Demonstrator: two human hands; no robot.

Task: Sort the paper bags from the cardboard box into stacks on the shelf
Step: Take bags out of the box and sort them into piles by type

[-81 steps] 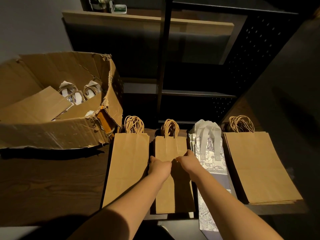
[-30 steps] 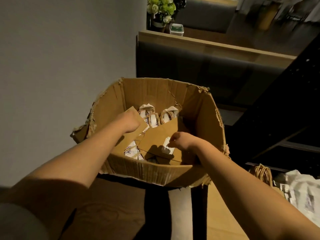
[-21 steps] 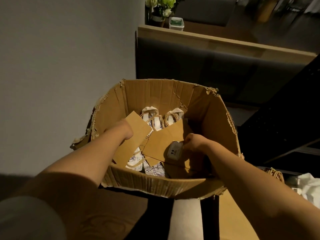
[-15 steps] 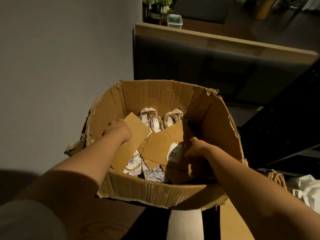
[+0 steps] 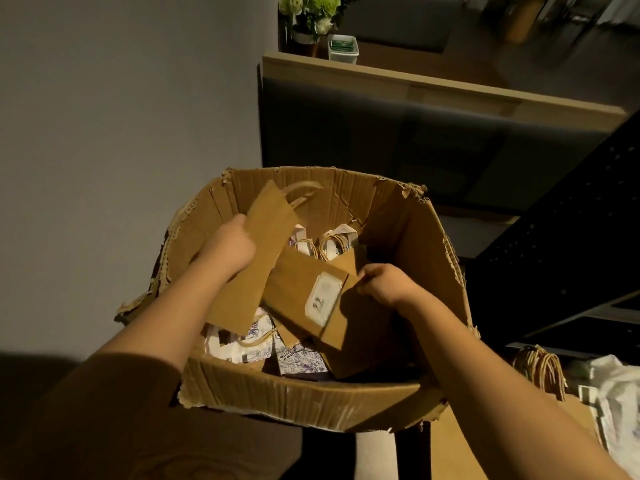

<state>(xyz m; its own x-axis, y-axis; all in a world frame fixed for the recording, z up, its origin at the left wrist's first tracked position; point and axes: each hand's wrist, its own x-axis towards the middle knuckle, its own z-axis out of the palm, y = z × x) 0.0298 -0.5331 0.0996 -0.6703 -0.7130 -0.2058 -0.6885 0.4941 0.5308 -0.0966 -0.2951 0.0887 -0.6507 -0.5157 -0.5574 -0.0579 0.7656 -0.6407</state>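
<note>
A torn cardboard box (image 5: 433, 244) fills the middle of the view. My left hand (image 5: 228, 249) is inside it, shut on a narrow brown paper bag (image 5: 256, 251) that is lifted and tilted, its twine handles up near the far wall. My right hand (image 5: 389, 284) pinches the right edge of a second brown bag with a white label (image 5: 308, 292), lying flat in the box. Under these lie white bags with a blue print (image 5: 301, 362) and more twine-handled bags (image 5: 329, 244) at the back.
At the lower right, the sorted stacks show partly: twine handles of a brown bag (image 5: 542, 367) and a white bag (image 5: 620, 393). A dark perforated shelf frame (image 5: 571, 237) rises on the right. A wooden ledge with flowers (image 5: 311, 12) stands behind.
I turned from the stacks on the shelf to the box. My left hand has raised the narrow brown bag up and out of the pile; my right hand has slid to the labelled bag's edge.
</note>
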